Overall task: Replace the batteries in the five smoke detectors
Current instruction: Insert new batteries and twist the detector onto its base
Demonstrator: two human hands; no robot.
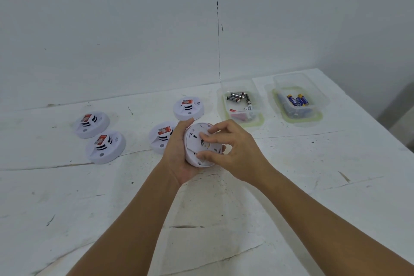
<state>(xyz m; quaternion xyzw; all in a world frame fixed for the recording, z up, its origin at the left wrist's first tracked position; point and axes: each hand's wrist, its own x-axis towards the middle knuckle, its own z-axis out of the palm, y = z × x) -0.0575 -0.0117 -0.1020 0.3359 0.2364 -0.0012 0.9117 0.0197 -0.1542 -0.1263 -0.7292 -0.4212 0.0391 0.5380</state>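
Left hand (179, 154) cups detector (201, 145) upturned; right hand (233, 152) pinches its back cover. Forcing the twist could snap tabs or drop it.

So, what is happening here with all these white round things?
A person holds one smoke detector above the table, back side up. The left hand grips its rim, and the right hand works on its back with the fingers. Four other detectors lie on the table. Two clear containers hold batteries.
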